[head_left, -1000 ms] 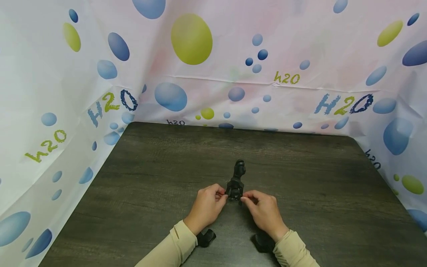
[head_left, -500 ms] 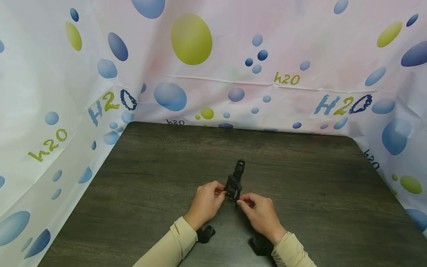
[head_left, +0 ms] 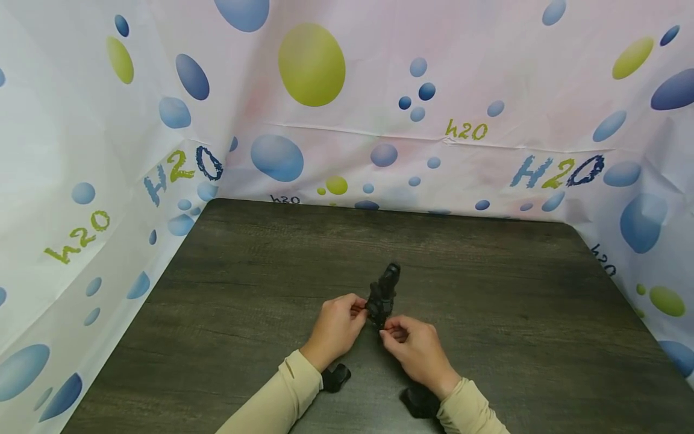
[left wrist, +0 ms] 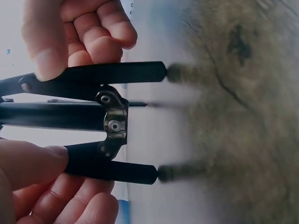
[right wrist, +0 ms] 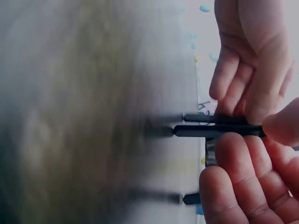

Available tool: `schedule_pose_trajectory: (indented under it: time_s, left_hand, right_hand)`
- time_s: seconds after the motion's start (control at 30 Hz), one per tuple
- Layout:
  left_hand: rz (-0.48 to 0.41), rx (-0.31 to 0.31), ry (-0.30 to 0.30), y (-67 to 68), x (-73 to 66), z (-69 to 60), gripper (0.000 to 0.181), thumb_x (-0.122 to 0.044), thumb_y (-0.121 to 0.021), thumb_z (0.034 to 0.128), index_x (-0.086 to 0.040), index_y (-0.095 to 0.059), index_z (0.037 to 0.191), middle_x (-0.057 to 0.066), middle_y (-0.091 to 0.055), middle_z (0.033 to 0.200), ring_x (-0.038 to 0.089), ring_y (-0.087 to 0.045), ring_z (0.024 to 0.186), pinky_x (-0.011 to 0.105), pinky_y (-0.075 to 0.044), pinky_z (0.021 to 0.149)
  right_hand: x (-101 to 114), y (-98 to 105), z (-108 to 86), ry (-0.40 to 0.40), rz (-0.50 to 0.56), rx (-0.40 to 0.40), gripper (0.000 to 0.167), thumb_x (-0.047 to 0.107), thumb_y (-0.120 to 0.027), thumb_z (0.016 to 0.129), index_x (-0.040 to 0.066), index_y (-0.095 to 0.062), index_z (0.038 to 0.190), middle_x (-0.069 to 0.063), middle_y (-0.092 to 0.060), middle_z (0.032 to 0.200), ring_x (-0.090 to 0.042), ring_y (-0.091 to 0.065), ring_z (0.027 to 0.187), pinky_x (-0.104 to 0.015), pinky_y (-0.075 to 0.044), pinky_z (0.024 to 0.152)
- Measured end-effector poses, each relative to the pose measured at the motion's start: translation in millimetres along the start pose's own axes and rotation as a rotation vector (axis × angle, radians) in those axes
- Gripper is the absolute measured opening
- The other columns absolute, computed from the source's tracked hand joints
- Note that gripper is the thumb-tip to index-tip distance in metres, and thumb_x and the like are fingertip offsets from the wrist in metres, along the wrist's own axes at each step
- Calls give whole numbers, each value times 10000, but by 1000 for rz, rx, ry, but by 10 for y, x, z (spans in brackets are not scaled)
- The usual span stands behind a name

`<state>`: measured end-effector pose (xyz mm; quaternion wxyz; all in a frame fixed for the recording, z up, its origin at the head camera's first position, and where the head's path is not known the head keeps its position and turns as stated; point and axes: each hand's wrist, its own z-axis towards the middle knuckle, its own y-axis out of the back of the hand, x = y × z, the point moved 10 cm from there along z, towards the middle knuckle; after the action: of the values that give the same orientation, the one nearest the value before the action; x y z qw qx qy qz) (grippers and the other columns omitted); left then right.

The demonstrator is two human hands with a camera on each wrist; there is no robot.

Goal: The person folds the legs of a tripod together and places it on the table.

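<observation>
A white sheet printed with bubbles is hanging beyond the far edge of the table and along both its sides, and the dark table itself is filling the middle of what I'm seeing. Two pale sleeves are coming in over the table's near edge, with black wrist devices showing beneath the cuffs. Over the middle of the table the left hand and the right hand are facing each other, a little apart. Between them a small black tripod is standing roughly upright at the table's middle; whether its feet are bearing on the tabletop, I can't tell. The left hand is pinching one leg between thumb and fingers, and the right hand is gripping another leg likewise, while a third leg is sitting off to the side. A metal bracket is joining them. As I'm judging it, the legs are sitting partly spread; fully splaying them and releasing both grips are not yet done.
</observation>
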<state>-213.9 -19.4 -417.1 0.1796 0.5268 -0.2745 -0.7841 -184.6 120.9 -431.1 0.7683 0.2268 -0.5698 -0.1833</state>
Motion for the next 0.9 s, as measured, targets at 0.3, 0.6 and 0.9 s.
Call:
schedule_pose_trajectory:
  time_s: [0.3,0.6,0.9]
  left_hand:
    - [18,-5,-9,-32,-20,35,84,2,-699,920,4,-724,1000,102,-729,916,192,-714,815,265,-578,696]
    - [29,-4,-12,-41,-24,45,54,5,-700,916,-14,-721,962,83,-720,895,185,-706,800,279,-577,687]
    - [36,8,-10,-69,-19,63,68,2,-698,919,1,-720,984,99,-722,906,193,-708,803,290,-580,685]
  right_hand:
    - [38,-77,-16,-14,52,7,69,29,-767,861,88,-730,864,63,-695,777,-73,-675,706,-230,-564,641]
    - [41,-104,-18,-35,48,-6,58,50,-764,860,95,-727,856,75,-697,768,-61,-678,700,-216,-561,638]
    - [50,-128,-9,-40,38,-14,45,70,-763,871,89,-725,858,64,-700,769,-58,-677,698,-217,-560,636]
